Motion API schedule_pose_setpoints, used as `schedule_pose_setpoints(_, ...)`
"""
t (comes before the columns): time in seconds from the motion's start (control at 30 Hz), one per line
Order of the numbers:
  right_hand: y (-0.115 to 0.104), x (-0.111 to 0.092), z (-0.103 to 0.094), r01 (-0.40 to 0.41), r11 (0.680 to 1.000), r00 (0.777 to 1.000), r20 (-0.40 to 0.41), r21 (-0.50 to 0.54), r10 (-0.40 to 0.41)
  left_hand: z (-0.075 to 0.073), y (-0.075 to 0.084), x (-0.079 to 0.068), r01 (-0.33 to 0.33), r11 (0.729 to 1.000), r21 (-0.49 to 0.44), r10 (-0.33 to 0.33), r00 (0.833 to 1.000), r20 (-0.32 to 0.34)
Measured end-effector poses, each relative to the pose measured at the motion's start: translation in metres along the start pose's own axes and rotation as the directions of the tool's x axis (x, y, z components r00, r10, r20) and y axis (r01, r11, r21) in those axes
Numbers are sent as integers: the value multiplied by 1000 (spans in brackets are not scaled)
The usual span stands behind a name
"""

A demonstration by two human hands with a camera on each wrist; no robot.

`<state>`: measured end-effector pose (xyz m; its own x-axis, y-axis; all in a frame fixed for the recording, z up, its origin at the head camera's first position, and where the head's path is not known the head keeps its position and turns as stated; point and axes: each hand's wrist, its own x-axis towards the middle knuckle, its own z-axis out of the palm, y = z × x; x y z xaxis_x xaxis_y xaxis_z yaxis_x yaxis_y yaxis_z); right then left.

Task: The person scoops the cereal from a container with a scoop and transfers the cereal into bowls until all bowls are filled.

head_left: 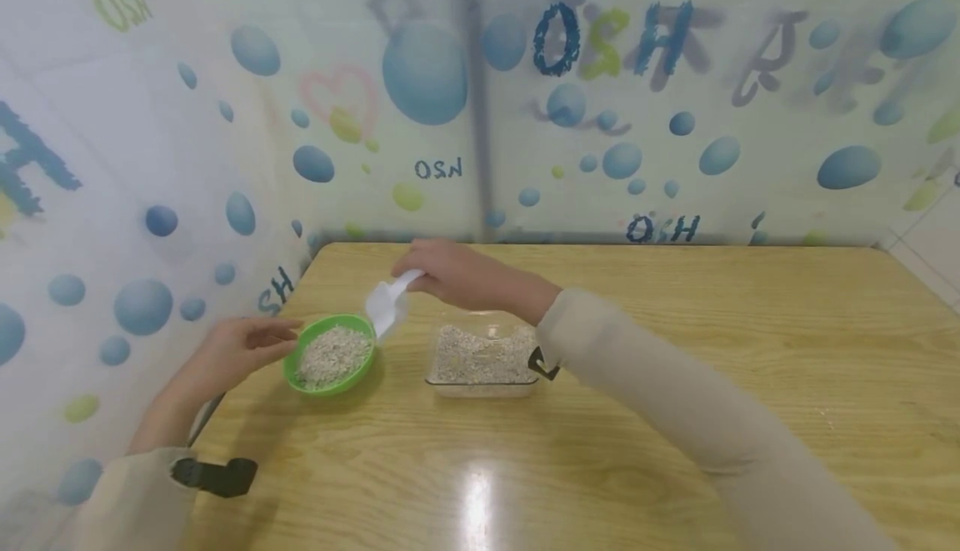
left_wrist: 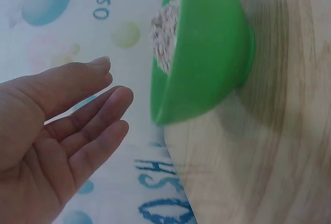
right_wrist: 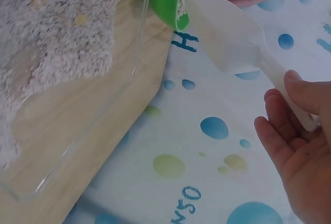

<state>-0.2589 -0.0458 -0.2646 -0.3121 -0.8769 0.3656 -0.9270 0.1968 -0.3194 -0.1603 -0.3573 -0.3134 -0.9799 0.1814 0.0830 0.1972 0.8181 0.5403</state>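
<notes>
A white plastic scoop (head_left: 385, 306) is held by its handle in my right hand (head_left: 447, 272), its bowl tilted down by the right rim of a green bowl (head_left: 372, 358). In the right wrist view the scoop (right_wrist: 227, 35) shows only a few specks inside. Oat flakes (head_left: 334, 356) are heaped in the green bowl. My left hand (head_left: 238, 352) is at the bowl's left side; in the left wrist view its fingers (left_wrist: 106, 105) are relaxed and apart from the rim. A clear rectangular container (head_left: 480, 389) of oat flakes stands right of the bowl, under my right forearm.
The wooden table (head_left: 712, 351) meets a patterned curtain (head_left: 555, 159) at its back edge and on the left. A few pale crumbs (head_left: 825, 413) lie on the table to the right.
</notes>
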Motion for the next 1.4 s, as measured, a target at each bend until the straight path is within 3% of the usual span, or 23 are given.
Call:
schedule_pose_setpoints(0.13, 5, -14, -7, 0, 1000, 1000, -5, -30, 0, 7, 17, 6, -31, 1000, 2, 31, 1000, -6)
schedule_pose_setpoints(0.4, 13, -44, -22, -47, 996, 999, -2, -70, 47, 28, 51, 20, -96, 990, -105, 99, 995, 30)
schedule_pose_setpoints(0.57, 15, -61, -29, -97, 992, 994, 43, -86, 101, 47, 66, 33, -108, 985, -132, 119, 990, 81)
schedule_pose_setpoints(0.7, 16, -70, -30, -181, 982, 976, 111, -62, 187, 62, 75, 42, -113, 977, -180, 139, 981, 134)
schedule_pose_setpoints(0.9, 22, -82, -24, -204, 978, 968, 138, -48, 209, 84, 80, 51, -136, 966, -219, 171, 974, 148)
schedule_pose_setpoints(1.03, 25, -88, -21, -220, 974, 962, 151, -52, 226, 94, 80, 55, -113, 968, -226, 151, 976, 157)
schedule_pose_setpoints(1.4, 28, -97, -20, -244, 968, 953, 172, -58, 250, 102, 82, 54, -112, 955, -273, 159, 975, 155)
